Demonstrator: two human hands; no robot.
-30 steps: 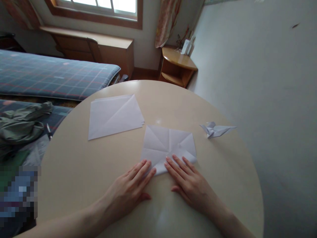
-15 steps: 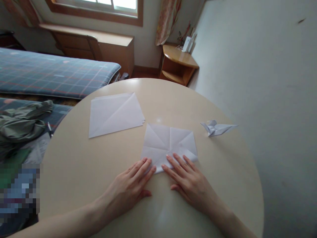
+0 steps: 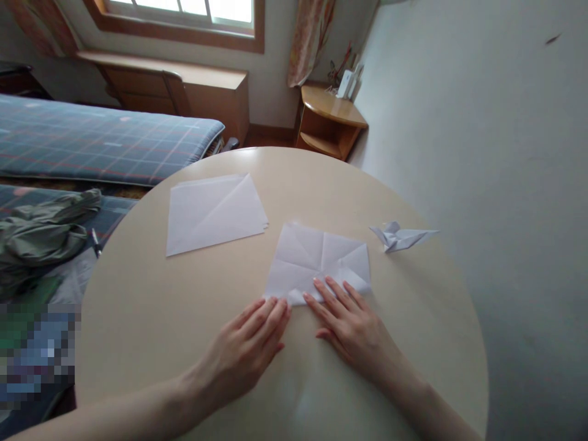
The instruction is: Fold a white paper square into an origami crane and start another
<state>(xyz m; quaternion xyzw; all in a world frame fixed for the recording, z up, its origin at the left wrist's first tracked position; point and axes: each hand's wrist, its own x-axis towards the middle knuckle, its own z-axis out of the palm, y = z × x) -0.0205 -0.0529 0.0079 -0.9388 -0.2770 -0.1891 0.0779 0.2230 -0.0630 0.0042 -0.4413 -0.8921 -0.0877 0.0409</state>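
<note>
A creased square sheet of white paper [image 3: 303, 260] lies on the round table, its fold lines crossing near the middle. Along its near edge a narrow part is turned up or folded over, partly covered by my fingers. My right hand [image 3: 349, 321] lies open and flat on the sheet's near right part, fingers spread. My left hand [image 3: 257, 337] touches the near left edge with extended fingers held close together. Its thumb is tucked low and partly hidden. To the right of the sheet stands a folded paper crane [image 3: 402, 237], apart from both hands.
A stack of white paper sheets [image 3: 214, 214] lies at the left back of the cream table [image 3: 151, 318]. Beyond are a plaid mattress [image 3: 110, 141], a desk [image 3: 215, 86] and a corner shelf [image 3: 331, 107]. Grey-green cloth [image 3: 46, 226] lies at left, and a pale wall [image 3: 482, 153] borders the right.
The creased sheet has shifted slightly right and away, turning a little. My left hand's fingers have drawn together at its edge, thumb tucked in. My right hand stays on the sheet.
</note>
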